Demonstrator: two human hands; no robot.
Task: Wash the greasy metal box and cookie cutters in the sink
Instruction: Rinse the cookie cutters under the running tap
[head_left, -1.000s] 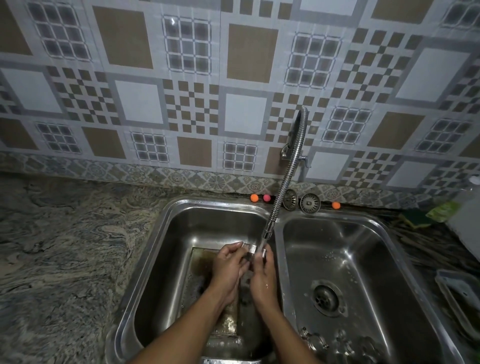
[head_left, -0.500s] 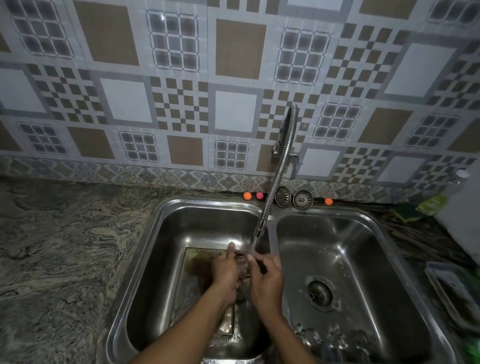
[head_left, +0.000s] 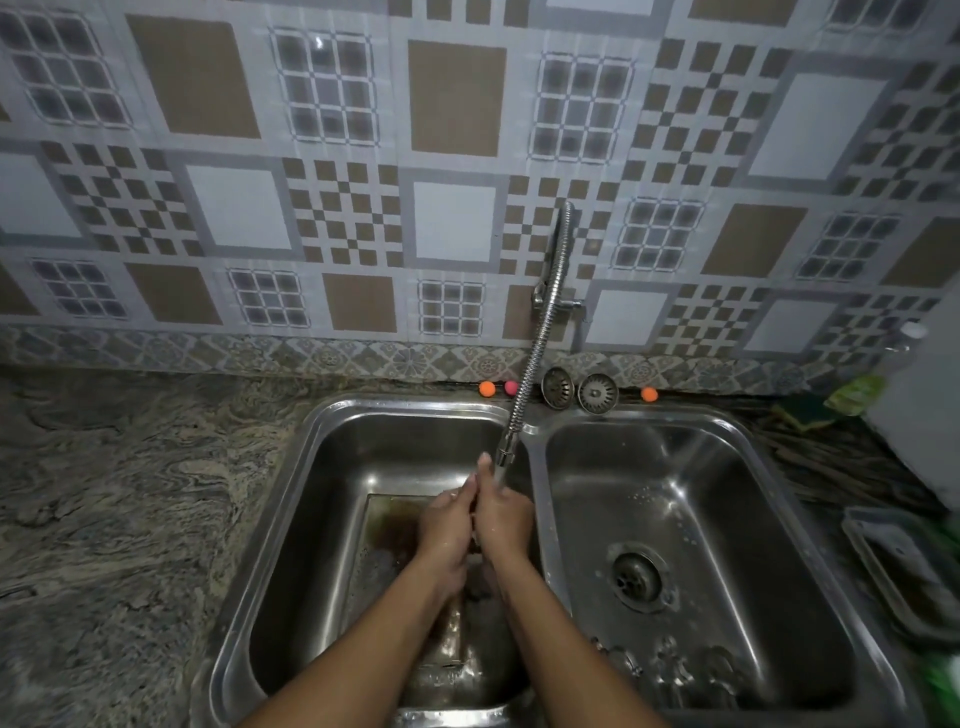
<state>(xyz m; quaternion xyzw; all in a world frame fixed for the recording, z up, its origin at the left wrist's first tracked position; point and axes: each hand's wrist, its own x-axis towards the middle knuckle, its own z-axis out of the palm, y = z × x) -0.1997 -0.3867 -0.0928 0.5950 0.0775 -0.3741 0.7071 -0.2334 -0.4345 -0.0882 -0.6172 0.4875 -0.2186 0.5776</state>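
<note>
The greasy metal box (head_left: 387, 525) lies flat on the bottom of the left basin, brown with grease, and my forearms cover part of it. My left hand (head_left: 447, 525) and my right hand (head_left: 506, 519) are pressed together just under the tap nozzle (head_left: 505, 457), where water runs onto them. The left hand's fingers point straight up beside the nozzle. Nothing shows between the palms, so whether a cutter sits there is hidden. Several cookie cutters (head_left: 670, 670) lie wet at the front of the right basin.
The double steel sink (head_left: 535, 467) sits in a marbled stone counter (head_left: 130, 519). Two drain strainers (head_left: 576, 391) and small orange balls (head_left: 487, 388) line the back ledge. A green sponge (head_left: 802, 415) and a plastic tray (head_left: 904, 566) are on the right counter.
A small metal cutter was visible between my fingers a second ago. My hands have since closed together palm to palm under the water, and the cutter no longer shows.
</note>
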